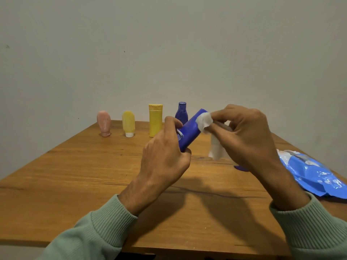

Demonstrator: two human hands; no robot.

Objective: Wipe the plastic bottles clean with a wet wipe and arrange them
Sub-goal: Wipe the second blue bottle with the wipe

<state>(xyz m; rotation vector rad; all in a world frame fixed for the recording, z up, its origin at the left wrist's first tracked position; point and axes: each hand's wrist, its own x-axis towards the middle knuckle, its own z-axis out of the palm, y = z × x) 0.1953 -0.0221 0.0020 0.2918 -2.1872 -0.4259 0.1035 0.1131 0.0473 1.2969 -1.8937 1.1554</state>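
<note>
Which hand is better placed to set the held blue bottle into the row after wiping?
Probably the left hand: it grips the blue bottle, while the right hand holds the wet wipe.

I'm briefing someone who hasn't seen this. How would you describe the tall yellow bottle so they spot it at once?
At the far edge of the wooden table, four bottles stand in a row. The tall yellow bottle is third from the left, between the rounded yellow tube and the dark blue bottle. Only it is straight-sided with a flat top cap.
</note>
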